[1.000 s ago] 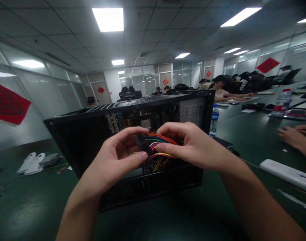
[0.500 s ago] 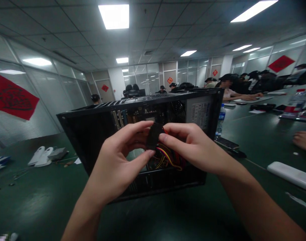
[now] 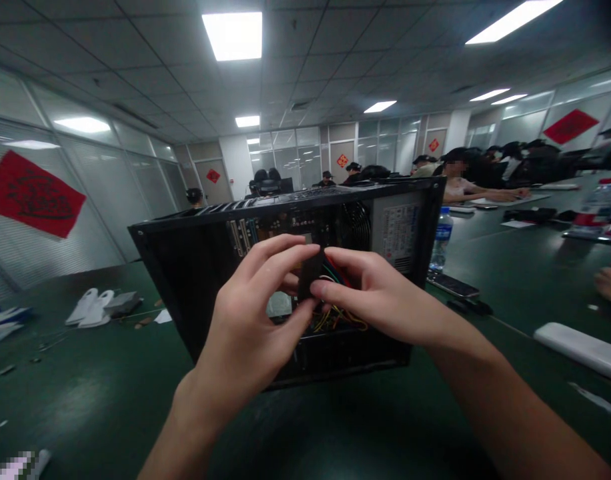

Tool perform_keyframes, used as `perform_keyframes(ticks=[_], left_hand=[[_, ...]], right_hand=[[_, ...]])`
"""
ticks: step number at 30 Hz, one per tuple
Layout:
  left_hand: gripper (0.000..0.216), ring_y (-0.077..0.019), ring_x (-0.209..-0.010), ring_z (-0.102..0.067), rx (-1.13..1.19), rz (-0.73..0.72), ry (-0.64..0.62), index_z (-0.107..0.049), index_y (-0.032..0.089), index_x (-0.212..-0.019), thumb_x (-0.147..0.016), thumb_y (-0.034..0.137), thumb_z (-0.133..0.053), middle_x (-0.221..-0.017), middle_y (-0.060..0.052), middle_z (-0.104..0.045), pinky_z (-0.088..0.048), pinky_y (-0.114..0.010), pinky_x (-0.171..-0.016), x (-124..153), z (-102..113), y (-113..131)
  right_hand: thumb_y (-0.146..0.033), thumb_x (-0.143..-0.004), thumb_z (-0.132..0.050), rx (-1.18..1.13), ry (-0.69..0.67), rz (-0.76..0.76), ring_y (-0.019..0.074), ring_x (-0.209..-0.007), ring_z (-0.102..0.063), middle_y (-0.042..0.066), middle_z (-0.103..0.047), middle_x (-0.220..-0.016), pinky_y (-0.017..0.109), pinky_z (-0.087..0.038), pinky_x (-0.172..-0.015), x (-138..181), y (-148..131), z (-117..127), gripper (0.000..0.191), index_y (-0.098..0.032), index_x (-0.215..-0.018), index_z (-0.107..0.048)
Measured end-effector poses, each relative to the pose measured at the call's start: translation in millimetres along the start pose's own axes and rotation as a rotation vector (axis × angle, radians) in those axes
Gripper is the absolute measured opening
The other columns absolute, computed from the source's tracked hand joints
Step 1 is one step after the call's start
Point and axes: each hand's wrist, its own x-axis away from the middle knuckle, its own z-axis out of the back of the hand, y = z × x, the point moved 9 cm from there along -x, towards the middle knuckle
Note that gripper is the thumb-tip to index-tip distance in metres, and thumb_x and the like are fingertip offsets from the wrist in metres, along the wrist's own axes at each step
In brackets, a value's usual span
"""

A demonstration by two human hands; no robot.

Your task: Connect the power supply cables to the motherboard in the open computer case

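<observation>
An open black computer case [image 3: 160,280] stands on the green table with its inside facing me. In front of the opening, my left hand [image 3: 265,300] pinches a black cable connector [image 3: 310,275] between thumb and fingers. My right hand [image 3: 380,287] grips the same connector from the other side, where colored wires [image 3: 338,319] run out below its fingers. Behind my hands, the power supply [image 3: 393,230] with its label fills the upper right of the case. A round black fan [image 3: 354,225] sits left of it, and card slots [image 3: 240,237] show at the upper left.
A water bottle [image 3: 440,240] and a phone [image 3: 455,285] are right of the case. Farther right lies a white bar-shaped object [image 3: 580,347]. White items and a grey block [image 3: 123,304] lie on the left. Another person's hand [image 3: 610,283] rests at the right edge.
The connector has turned so a narrower side faces me, and more wires show beside it. My left hand has shifted slightly right. The whole view has shifted a little.
</observation>
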Motion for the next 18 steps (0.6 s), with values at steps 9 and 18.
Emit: perform_keyframes(ticks=[9,18], left_hand=[[0.046,-0.0194,-0.101,-0.065,-0.081,-0.022,-0.007,-0.062,0.026,-0.127,-0.083,0.012,-0.065,-0.139,-0.008,-0.053,-0.061,-0.031,-0.086,0.3,4.2,5.2],[0.048,-0.02,-0.104,-0.064,-0.12,-0.074,-0.024,-0.06,0.026,-0.13,-0.084,0.011,-0.064,-0.137,-0.008,-0.055,-0.061,-0.031,-0.087,0.2,4.8,8.7]], right_hand=[[-0.033,-0.093,-0.062,-0.028,-0.001,-0.035,0.0203,-0.096,-0.065,0.006,-0.07,-0.104,0.032,-0.054,-0.082,3.1,-2.1,-0.4,0.031,-0.017,-0.118,-0.067],[-0.026,-0.086,-0.069,0.001,0.135,0.029,0.023,-0.108,-0.065,0.009,-0.068,-0.12,0.037,-0.055,-0.092,4.3,-2.0,8.2,0.048,-0.02,-0.133,-0.059]])
